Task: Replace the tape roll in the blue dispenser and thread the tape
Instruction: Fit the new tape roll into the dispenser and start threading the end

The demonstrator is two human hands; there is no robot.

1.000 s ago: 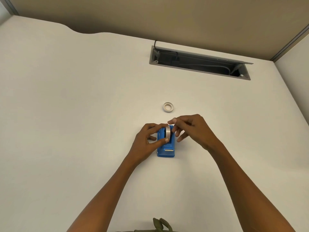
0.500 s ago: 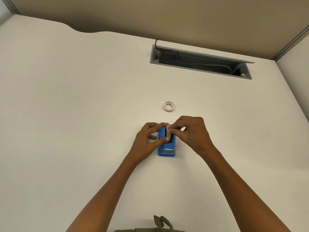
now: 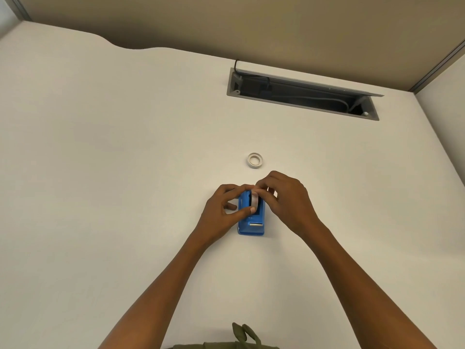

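The blue dispenser (image 3: 252, 221) stands on the white desk (image 3: 100, 172), its metal cutter facing me. A white tape roll (image 3: 254, 199) sits upright in its slot. My left hand (image 3: 224, 209) clasps the dispenser's left side, thumb lying across its top. My right hand (image 3: 284, 197) pinches the top of the roll from the right, fingertips covering its far edge. A second, thin white ring of tape (image 3: 255, 160) lies flat on the desk just beyond the hands.
An open grey cable tray (image 3: 302, 95) with cords inside is recessed in the desk at the back. A beige partition (image 3: 226, 21) rises behind the desk's far edge. Olive-green fabric (image 3: 241, 338) shows at the bottom.
The roll has gone from standing above the dispenser down into its slot. My right hand's fingers have closed in over the roll's top. The left hand keeps its hold.
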